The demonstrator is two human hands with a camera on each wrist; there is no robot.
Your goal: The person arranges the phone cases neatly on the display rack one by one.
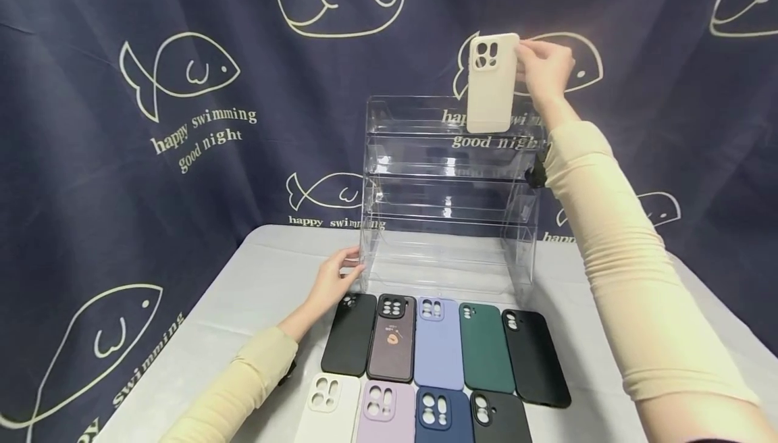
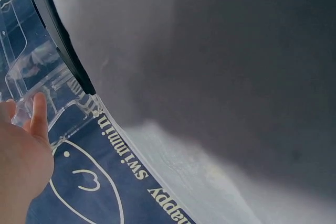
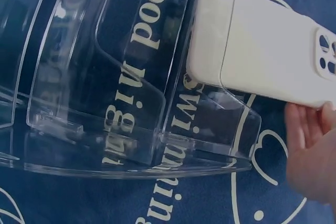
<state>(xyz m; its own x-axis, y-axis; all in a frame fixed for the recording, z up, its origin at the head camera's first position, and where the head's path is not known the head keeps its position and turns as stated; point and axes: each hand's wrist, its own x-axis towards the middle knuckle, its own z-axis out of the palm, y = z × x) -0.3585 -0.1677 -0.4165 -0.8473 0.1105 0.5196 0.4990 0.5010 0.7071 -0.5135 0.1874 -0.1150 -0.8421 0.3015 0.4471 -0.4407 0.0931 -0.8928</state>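
While the right hand pinches the white phone case along its long right edge, near the upper corner, the case hangs nearly upright at the top tier of the clear tiered display rack, toward its right end. Whether its bottom edge touches the tier, I cannot tell.

Judging by its look, the case should be light and slightly flexible, perhaps smooth enough to slip, and hard to break. Its long edges offer the best hold, clear of the camera cut-outs; the thin rack looks stiffer and more easily scratched.

Beside the rack's lower left side, toward the far left corner of the table, the left hand touches the panel, fingers fairly straight and thumb apart.

Between the rack and the near edge, other phone cases lie in two rows, including a dark green case and a brown case whose tiny lettering is illegible. No brand is readable on the white one. The navy curtain repeats "happy swimming good night".
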